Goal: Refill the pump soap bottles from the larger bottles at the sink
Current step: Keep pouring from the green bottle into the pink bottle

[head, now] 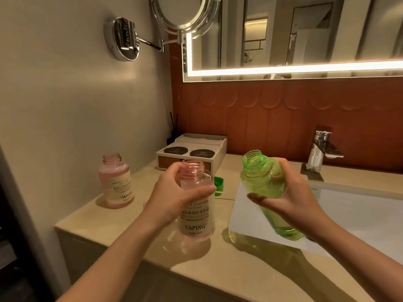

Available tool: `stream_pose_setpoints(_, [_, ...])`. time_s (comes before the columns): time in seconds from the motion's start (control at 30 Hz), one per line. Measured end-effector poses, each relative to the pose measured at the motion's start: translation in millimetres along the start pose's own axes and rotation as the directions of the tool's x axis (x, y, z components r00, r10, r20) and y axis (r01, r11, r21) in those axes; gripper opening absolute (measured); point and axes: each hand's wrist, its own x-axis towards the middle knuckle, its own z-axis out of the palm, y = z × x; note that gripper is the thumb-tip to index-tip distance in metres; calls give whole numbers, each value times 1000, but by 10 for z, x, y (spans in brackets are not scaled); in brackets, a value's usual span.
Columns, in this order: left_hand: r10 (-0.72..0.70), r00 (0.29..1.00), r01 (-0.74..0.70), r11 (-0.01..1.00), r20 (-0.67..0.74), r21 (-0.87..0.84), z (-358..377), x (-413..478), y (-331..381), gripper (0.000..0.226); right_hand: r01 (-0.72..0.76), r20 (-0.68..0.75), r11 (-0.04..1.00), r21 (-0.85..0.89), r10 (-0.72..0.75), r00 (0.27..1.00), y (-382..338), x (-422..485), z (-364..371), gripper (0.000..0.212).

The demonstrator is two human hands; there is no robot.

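My left hand grips a clear pink soap bottle with a white label, its neck open and without a pump, held just above the beige counter. To its right my right hand holds a larger green bottle, uncapped and tilted with its mouth leaning toward the pink bottle. A little green liquid sits in its lower end. A second pink bottle, also open and partly filled, stands on the counter at the left. A green cap lies behind the held bottle.
A white cloth lies on the counter beside the white sink basin. A chrome tap stands at the back right. A tray box with dark round lids sits by the wall. A swing-arm mirror hangs above.
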Motion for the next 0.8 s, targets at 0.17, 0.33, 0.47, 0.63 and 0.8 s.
stream_pose_setpoints(0.17, [24,999,-23,999,-36,25,201,-173,-160,78,-11,32,999,-41,12,999,51,-87,-62,76])
stream_pose_setpoints(0.33, [43,996,-42,999,-81,8,353,-178,-314,84,-35,44,997,-63,38,998,95,-92,-72,77])
stream_pose_setpoints(0.47, [100,985,-109,992,-138,-63,482,-181,-368,71,-27,75,996,-90,34,997,145,-67,-63,86])
stream_pose_setpoints(0.63, [140,967,-164,982,-213,-96,664,-153,-428,65,-19,124,994,-112,33,992,133,0,-87,83])
stream_pose_setpoints(0.8, [186,938,-222,970,-293,-95,791,-137,-479,79,30,186,986,-165,1,983,95,60,-156,80])
